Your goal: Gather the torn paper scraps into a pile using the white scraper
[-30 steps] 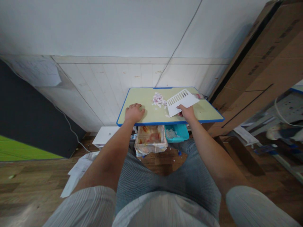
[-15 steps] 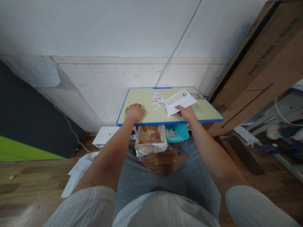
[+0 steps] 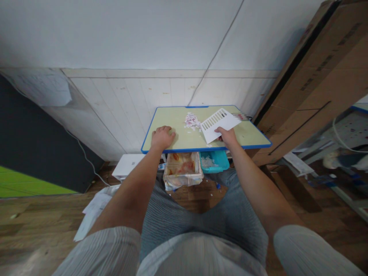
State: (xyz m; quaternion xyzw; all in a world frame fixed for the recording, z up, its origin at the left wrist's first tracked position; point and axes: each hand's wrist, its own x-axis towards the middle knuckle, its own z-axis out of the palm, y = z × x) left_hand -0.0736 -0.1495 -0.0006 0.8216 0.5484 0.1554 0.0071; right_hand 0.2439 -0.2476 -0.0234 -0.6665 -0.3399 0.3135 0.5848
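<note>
My right hand grips a white card with a row of cut-out slots, thumb on top and the fingers hidden beneath. The card is held tilted over the right half of a small pale-yellow table with a blue edge. Just left of the card lies a heap of small white and pinkish paper scraps. My left hand rests on the tabletop at the left, fingers loosely spread and slightly bent, with nothing in it.
Under the table's front edge stand a lined basket and a turquoise bin with pale bits inside. Tall cardboard leans at the right. A white box and papers lie at the left. The wall is behind the table.
The card has shifted slightly to the right and toward me in my right hand. My left hand stays at about the same place on the table.
</note>
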